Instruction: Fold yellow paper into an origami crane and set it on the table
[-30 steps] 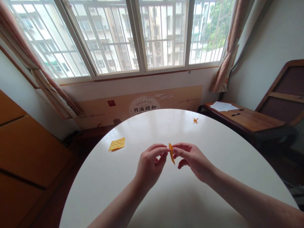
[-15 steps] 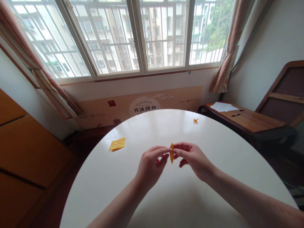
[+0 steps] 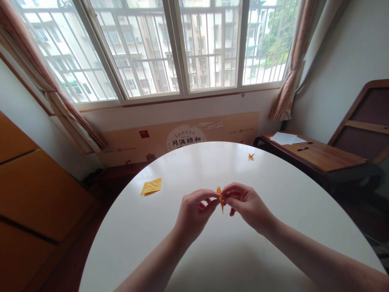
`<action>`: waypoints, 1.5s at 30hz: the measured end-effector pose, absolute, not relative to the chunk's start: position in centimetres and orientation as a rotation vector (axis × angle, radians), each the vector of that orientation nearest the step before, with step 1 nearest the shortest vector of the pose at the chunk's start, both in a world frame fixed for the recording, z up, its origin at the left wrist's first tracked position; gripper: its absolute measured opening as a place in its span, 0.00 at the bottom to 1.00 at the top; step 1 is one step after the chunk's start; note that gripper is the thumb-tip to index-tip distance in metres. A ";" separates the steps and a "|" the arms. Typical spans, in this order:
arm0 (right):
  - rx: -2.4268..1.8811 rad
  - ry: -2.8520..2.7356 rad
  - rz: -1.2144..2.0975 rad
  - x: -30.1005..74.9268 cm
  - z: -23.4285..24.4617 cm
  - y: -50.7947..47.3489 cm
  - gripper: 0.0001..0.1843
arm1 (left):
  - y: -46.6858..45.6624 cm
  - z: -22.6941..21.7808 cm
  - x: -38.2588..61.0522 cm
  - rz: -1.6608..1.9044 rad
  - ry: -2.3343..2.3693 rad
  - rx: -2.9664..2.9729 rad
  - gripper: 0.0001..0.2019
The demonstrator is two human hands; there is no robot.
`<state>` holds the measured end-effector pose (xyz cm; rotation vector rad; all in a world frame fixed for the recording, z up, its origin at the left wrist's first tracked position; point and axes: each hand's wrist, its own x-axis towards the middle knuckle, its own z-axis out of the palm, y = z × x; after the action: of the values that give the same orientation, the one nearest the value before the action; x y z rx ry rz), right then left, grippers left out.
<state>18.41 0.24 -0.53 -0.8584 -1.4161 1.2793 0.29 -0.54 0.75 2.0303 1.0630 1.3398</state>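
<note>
Above the middle of the desk (image 3: 142, 235), the left grip (image 3: 193, 207) and right grip (image 3: 247, 203) cover the centre of the yellow folded paper (image 3: 221, 205), so I can't make out its creases. The right grip's lower fingers are partly tucked from sight. Both forearms (image 3: 154, 259) run out of view on the desk's near side, as does the desk's own near edge. Near the desk's far right rim, the orange folded figure (image 3: 251, 157) is too small to read. Behind the desk, its rim hides the bottom of a printed panel (image 3: 185, 133); right of it, any writing on the white sheets (image 3: 285, 138) escapes me.
</note>
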 end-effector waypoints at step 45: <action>-0.907 -1.594 0.910 17.9 -0.6 -0.7 0.05 | -1.2 1.1 1.7 1.250 1.108 1.523 0.08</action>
<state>17.95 -0.69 -0.64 -0.9067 -1.5941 0.9105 1.70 -1.23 1.13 1.5231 1.1076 1.2502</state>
